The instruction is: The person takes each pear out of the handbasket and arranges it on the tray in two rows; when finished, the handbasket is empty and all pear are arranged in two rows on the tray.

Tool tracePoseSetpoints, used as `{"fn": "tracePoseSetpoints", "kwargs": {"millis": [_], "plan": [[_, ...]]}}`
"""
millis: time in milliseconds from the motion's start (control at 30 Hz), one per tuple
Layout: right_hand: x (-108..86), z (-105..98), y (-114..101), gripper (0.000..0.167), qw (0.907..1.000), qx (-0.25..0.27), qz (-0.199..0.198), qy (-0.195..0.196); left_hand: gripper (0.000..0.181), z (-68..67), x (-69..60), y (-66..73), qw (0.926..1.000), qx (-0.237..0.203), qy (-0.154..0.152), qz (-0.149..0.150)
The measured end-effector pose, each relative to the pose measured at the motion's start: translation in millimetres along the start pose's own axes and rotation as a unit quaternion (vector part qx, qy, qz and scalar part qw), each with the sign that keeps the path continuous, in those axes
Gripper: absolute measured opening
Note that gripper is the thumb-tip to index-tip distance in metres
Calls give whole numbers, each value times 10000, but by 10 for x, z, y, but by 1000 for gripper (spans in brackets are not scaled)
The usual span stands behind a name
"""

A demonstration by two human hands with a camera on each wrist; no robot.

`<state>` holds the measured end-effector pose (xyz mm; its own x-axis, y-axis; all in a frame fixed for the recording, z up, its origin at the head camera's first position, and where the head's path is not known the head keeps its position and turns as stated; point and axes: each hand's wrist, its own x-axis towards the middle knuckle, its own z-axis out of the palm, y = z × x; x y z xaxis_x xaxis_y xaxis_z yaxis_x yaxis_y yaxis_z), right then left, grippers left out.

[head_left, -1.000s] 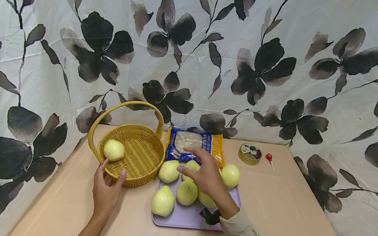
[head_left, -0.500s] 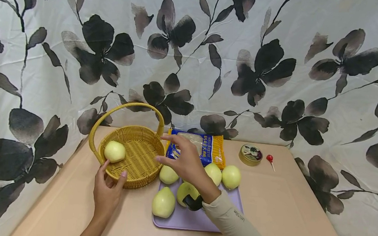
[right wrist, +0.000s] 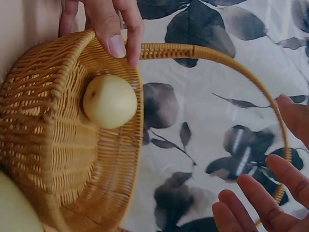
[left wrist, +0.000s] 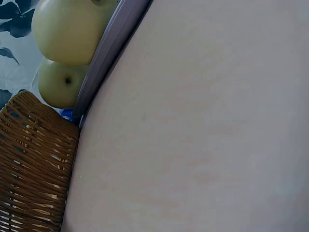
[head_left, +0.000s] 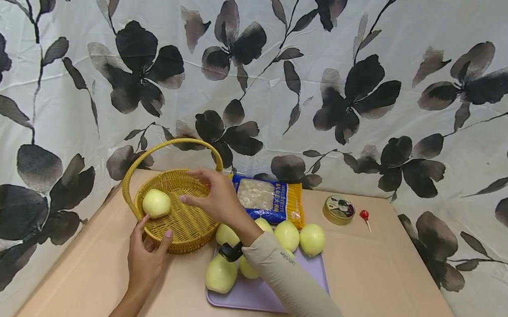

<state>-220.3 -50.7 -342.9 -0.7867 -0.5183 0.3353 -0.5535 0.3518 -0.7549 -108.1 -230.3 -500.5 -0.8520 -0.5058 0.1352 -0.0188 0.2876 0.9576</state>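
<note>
A yellow wicker basket (head_left: 183,240) with a tall hooped handle stands on the left of the table. One pale green, pear-like fruit (head_left: 157,204) lies inside, against its left wall. My left hand (head_left: 147,257) grips the near-left rim, with thumb and fingers at the rim in the right wrist view. Over the basket's right part hovers my right hand (head_left: 216,198), fingers apart and nothing in them. More such fruits (head_left: 221,274) sit on a lilac tray (head_left: 264,303) right of the basket, partly hidden by my right forearm. The left wrist view misses the left hand.
Behind the tray lies a blue and yellow food packet (head_left: 268,200). Farther right are a round gold tin (head_left: 338,209) and a red lollipop (head_left: 364,216). A floral cloth (head_left: 288,81) hangs along the table's back edge.
My right hand has moved left from above the tray and packet to above the basket, staying free of any object. My left hand keeps its place at the rim.
</note>
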Motion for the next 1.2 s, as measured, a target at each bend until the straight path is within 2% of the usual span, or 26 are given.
{"fn": "tracePoseSetpoints", "kwargs": {"millis": [300,700,833,1033,1200], "plan": [[377,386,140,58,9976,280,443,-448,83,1,-2,-8,10000,10,19,-50],[781,836,334,57,9934,663,805,-475,83,0,7,-21,9999,-89,13,55],[895,949,386,54,9898,804,965,-670,82,0,10,-13,10000,-61,45,54],[973,1065,453,56,9844,432,1172,-1241,82,5,13,-20,10000,-41,56,21],[968,1132,468,59,9809,-80,1071,-1624,82,7,13,-36,10000,-15,63,34]]}}
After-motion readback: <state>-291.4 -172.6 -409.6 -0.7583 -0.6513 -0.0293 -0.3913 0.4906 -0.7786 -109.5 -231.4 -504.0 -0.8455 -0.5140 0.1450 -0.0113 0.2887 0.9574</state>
